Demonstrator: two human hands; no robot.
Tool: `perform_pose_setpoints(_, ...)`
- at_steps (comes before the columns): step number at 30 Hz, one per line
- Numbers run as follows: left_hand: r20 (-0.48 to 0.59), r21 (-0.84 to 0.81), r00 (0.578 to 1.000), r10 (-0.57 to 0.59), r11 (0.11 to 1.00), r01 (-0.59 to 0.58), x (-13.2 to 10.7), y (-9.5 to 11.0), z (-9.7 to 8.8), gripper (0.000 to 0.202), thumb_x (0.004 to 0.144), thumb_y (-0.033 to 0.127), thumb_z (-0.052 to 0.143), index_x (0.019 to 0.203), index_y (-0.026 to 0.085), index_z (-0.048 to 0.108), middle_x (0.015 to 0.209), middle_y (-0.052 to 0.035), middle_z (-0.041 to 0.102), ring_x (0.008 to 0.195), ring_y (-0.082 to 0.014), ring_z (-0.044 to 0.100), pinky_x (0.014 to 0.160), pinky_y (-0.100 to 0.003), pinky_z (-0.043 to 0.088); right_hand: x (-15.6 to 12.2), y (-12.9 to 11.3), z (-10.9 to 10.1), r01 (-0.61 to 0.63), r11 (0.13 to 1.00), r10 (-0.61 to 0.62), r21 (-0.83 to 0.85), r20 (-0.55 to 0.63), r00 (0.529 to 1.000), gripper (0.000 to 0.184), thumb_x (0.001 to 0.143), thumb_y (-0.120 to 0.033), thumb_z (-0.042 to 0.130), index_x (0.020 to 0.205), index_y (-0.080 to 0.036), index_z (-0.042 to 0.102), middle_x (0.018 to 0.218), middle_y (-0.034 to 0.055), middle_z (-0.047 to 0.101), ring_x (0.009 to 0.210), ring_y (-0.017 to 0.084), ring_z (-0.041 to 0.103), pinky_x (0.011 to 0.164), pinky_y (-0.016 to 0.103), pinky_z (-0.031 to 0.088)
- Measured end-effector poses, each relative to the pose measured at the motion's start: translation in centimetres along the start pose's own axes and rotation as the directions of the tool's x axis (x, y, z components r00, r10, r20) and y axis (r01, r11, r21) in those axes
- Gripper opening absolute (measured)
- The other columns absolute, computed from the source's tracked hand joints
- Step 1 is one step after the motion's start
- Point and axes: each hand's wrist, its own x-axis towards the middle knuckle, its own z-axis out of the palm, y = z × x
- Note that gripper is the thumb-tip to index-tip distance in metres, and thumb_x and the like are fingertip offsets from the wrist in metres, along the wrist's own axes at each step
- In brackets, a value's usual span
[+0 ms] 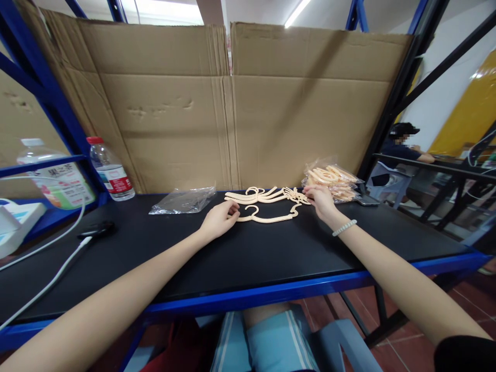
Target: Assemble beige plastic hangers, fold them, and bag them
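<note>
front hanger [271,220]: lies flat on black table [271,263], hook on its 11 o'clock side; centre of the clock below, with 12 toward cardboard [174,108]
left hand [221,219]: at 9 o'clock, fingers curled inward, tips at front hanger's near-left end; cannot tell whether pinching it
right hand [320,200]: at 2 to 3 o'clock, fingers bent together, tips at small pieces [295,195]; cannot tell whether pinching one; beaded bracelet [344,228] around wrist
hanger pile [256,197]: at 12 o'clock, just behind front hanger, pale, overlapping, beside small pieces
curved piece [296,210]: at 2 to 3 o'clock, by front hanger's right end; touching or apart, cannot tell
parts bag [331,178]: at 2 o'clock, just beyond right hand, see-through, full of pale parts
phone [367,200]: beside parts bag, at 2 to 3 o'clock
flat bag [182,200]: between 9 and 10 o'clock, beyond left hand
bottle [116,181]: farther out, between 9 and 10 o'clock, upright, red-capped
co-worker [399,147]: well apart at 2 o'clock, seated, dark-capped
</note>
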Motion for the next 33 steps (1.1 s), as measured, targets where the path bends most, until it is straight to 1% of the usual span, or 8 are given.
perform_pose_setpoints(4, 0.053, 0.037, 0.998, 0.030, 0.999, -0.032, 0.0, 0.1, 0.0, 0.009, 0.084, 0.024, 0.059, 0.087, 0.016, 0.061, 0.085, -0.0033, 0.067, 0.081, -0.0181, 0.064, 0.073, -0.034, 0.052, -1.4, -1.0, 1.1, 0.165, 0.971, -0.114, -0.176, 0.267, 0.957, 0.007, 0.082, -0.012, 0.065, 0.088, -0.015, 0.068, 0.095, 0.0045, 0.068, 0.090, 0.019, 0.062, 0.085, 0.036, 0.050)
perform_pose_setpoints(7, 0.063, 0.071, 0.997, 0.043, 0.996, -0.048, 0.0, 0.1, 0.1, 0.009, 0.082, 0.025, 0.059, 0.085, 0.016, 0.062, 0.084, -0.0037, 0.065, 0.079, -0.0181, 0.062, 0.072, -0.033, 0.050, -2.1, -1.6, 1.5, 0.304, 0.906, -0.170, -0.293, 0.406, 0.898, 0.023, 0.068, 0.000, 0.062, 0.076, -0.019, 0.072, 0.088, 0.0039, 0.070, 0.092, 0.022, 0.061, 0.091, 0.033, 0.044)
perform_pose_setpoints(10, 0.057, 0.094, 0.997, 0.054, 0.994, -0.059, -0.1, 0.1, 0.1, 0.009, 0.080, 0.026, 0.057, 0.083, 0.020, 0.062, 0.083, -0.0039, 0.064, 0.078, -0.0197, 0.061, 0.070, -0.032, 0.050, -2.1, -1.7, 1.3, 0.386, 0.829, -0.178, -0.406, 0.462, 0.869, 0.026, 0.065, 0.000, 0.062, 0.079, -0.020, 0.072, 0.088, 0.0048, 0.069, 0.091, 0.023, 0.060, 0.088, 0.033, 0.044)
perform_pose_setpoints(13, 0.056, 0.106, 0.997, 0.059, 0.992, -0.065, -0.2, 0.2, 0.1, 0.009, 0.079, 0.027, 0.055, 0.080, 0.021, 0.062, 0.082, -0.0035, 0.064, 0.078, -0.0208, 0.061, 0.068, -0.031, 0.049, -1.8, -1.5, 0.8, 0.418, 0.752, -0.156, -0.510, 0.478, 0.865, 0.019, 0.070, -0.005, 0.065, 0.084, -0.017, 0.070, 0.087, 0.0050, 0.066, 0.086, 0.020, 0.060, 0.083, 0.033, 0.046)
perform_pose_setpoints(16, 0.058, 0.116, 0.997, 0.058, 0.991, -0.064, -0.2, 0.2, 0.1, 0.009, 0.080, 0.027, 0.054, 0.079, 0.021, 0.062, 0.082, -0.0035, 0.064, 0.077, -0.0211, 0.061, 0.067, -0.031, 0.048, -1.6, -1.2, 0.4, 0.437, 0.687, -0.135, -0.581, 0.488, 0.862, 0.008, 0.083, -0.018, 0.067, 0.090, -0.014, 0.066, 0.089, 0.0039, 0.064, 0.084, 0.018, 0.060, 0.080, 0.035, 0.048)
perform_pose_setpoints(19, 0.058, 0.125, 0.997, 0.053, 0.990, -0.059, -0.2, 0.3, 0.0, 0.008, 0.080, 0.026, 0.055, 0.080, 0.021, 0.061, 0.082, -0.0034, 0.064, 0.077, -0.0214, 0.061, 0.066, -0.031, 0.047, -1.6, -1.1, 0.4, 0.445, 0.643, -0.119, -0.623, 0.493, 0.862, 0.015, 0.091, -0.029, 0.063, 0.091, -0.014, 0.064, 0.092, 0.0033, 0.064, 0.085, 0.017, 0.061, 0.080, 0.036, 0.051)
perform_pose_setpoints(25, 0.058, 0.139, 0.998, 0.034, 0.989, -0.042, -0.1, 0.5, -0.2, 0.007, 0.080, 0.025, 0.056, 0.083, 0.022, 0.062, 0.083, -0.0026, 0.065, 0.075, -0.0210, 0.062, 0.064, -0.030, 0.046, -1.2, -1.5, -0.2, 0.399, 0.608, -0.090, -0.687, 0.439, 0.894, 0.017, 0.094, -0.031, 0.060, 0.095, -0.014, 0.064, 0.093, 0.0034, 0.065, 0.084, 0.017, 0.063, 0.079, 0.036, 0.053)
perform_pose_setpoints(33, 0.050, 0.183, 0.998, -0.024, 0.983, 0.014, -0.2, 0.8, -0.4, 0.009, 0.084, 0.027, 0.054, 0.084, 0.022, 0.062, 0.086, -0.0024, 0.067, 0.075, -0.0198, 0.062, 0.063, -0.029, 0.045, 0.3, -1.3, -2.3, 0.226, 0.566, -0.028, -0.793, 0.255, 0.966, 0.021, 0.096, -0.032, 0.057, 0.105, -0.014, 0.063, 0.105, 0.0059, 0.064, 0.090, 0.018, 0.064, 0.080, 0.037, 0.055)
